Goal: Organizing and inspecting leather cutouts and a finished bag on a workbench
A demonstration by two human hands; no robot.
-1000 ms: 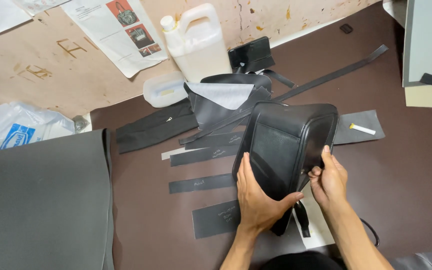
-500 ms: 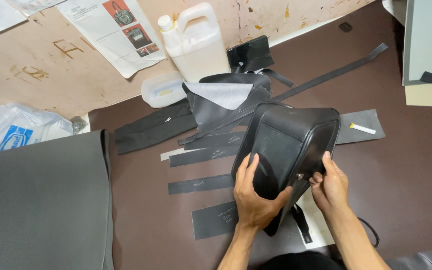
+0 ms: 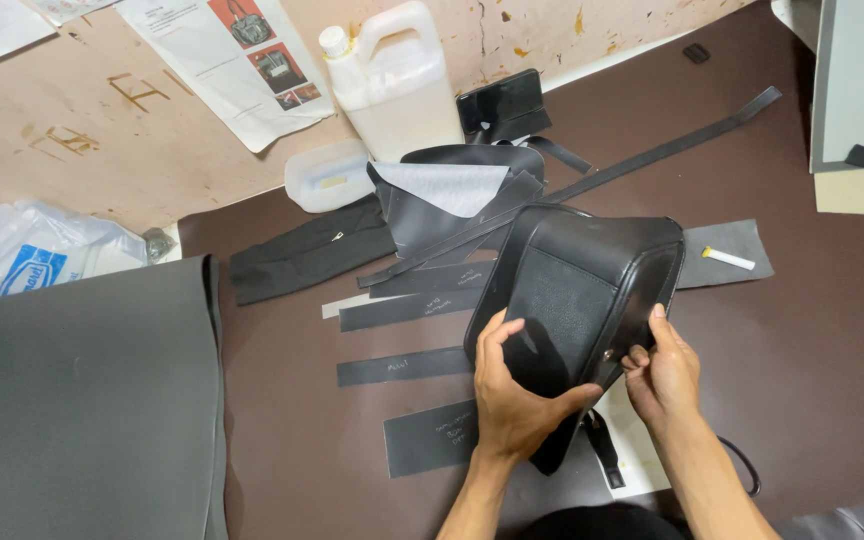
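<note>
A black leather bag (image 3: 592,285) stands tilted on the dark brown table (image 3: 812,330), its wide face toward me. My left hand (image 3: 517,400) clasps the bag's near lower end, thumb on the face. My right hand (image 3: 664,372) pinches the bag's right edge close to a small metal stud. A thin black strap hangs from the bag's bottom between my wrists. Flat black leather strips (image 3: 402,367) with chalk marks lie to the left of the bag.
A white plastic jug (image 3: 397,85) and a small clear tub (image 3: 327,175) stand at the back. Cut black leather pieces (image 3: 452,200), a long strap (image 3: 672,150) and a white marker (image 3: 729,259) lie behind the bag. A large grey sheet (image 3: 77,400) covers the left.
The bag has tipped a little further upright and to the right. My right hand slid up along its right edge. My left hand kept its hold.
</note>
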